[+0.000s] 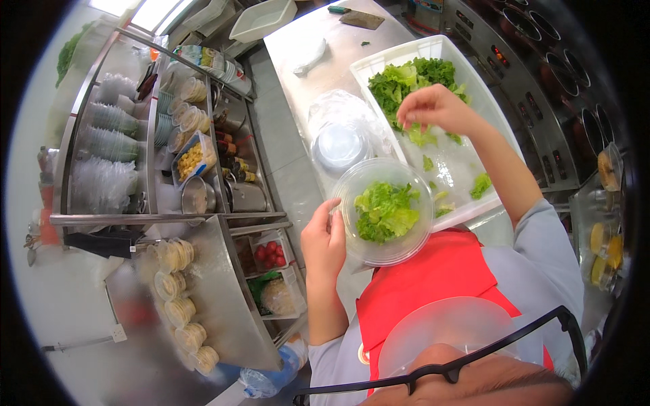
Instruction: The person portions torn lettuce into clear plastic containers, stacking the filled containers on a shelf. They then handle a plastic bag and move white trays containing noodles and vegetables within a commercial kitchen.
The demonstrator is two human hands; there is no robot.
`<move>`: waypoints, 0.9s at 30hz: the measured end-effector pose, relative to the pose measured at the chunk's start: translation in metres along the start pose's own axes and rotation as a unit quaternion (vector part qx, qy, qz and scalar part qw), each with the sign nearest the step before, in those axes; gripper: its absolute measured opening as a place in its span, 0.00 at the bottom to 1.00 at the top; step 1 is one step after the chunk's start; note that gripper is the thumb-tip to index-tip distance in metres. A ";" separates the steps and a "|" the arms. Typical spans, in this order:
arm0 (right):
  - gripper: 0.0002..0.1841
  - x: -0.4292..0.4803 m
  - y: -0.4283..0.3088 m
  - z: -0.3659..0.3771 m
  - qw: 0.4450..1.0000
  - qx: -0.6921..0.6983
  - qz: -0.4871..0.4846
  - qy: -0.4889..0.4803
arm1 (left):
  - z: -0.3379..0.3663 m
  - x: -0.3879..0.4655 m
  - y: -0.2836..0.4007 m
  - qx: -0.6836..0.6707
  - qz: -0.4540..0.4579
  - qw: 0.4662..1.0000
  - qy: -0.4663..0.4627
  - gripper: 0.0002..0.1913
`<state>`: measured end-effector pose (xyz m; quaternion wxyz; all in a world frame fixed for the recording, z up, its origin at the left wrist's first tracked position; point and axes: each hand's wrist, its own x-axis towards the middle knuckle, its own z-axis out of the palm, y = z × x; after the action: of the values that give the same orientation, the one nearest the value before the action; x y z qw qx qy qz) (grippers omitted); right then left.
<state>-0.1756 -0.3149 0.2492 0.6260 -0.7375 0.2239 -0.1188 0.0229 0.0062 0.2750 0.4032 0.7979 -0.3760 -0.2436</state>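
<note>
Torn green lettuce lies in a clear round plastic bowl (383, 212) at the near edge of the steel table. My left hand (325, 238) holds the bowl's left rim between thumb and fingers. Over the white rectangular tub (487, 132), my right hand (431, 106) hangs with its fingers bent, just in front of the lettuce pile (401, 83). Whether a leaf is between those fingers, I cannot tell. Loose lettuce pieces (480, 185) are scattered on the tub's wet floor. Beyond the bowl stand more clear bowls (341, 146), nested, partly in a plastic bag (337, 109).
A cleaver (361, 20) lies at the far end of the steel table (294, 76). Steel shelves (152, 127) with stacked containers stand at left, above a counter (223, 299) bearing several lidded tubs (180, 310). At right is equipment with round wells (561, 73).
</note>
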 end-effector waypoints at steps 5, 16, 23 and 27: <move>0.25 0.011 0.180 -0.045 0.825 -0.499 0.188 0.188 | 0.002 0.003 -0.002 -0.017 0.005 0.999 0.027 0.15; 0.12 -0.026 0.219 -0.039 0.947 -0.225 0.117 0.194 | 0.005 0.004 0.002 -0.018 -0.036 0.999 0.023 0.17; 0.18 -0.011 0.257 -0.072 0.828 -0.437 0.253 0.244 | 0.006 0.003 0.004 0.016 0.028 0.999 0.020 0.16; 0.18 -0.024 0.288 -0.053 0.853 -0.409 0.279 0.163 | 0.007 0.000 0.005 0.023 0.042 0.999 0.020 0.16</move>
<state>-0.2730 -0.3826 -0.0194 0.2289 -0.8036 0.5475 0.0453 0.0166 0.0011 0.2752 0.4020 0.7954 -0.4065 -0.2014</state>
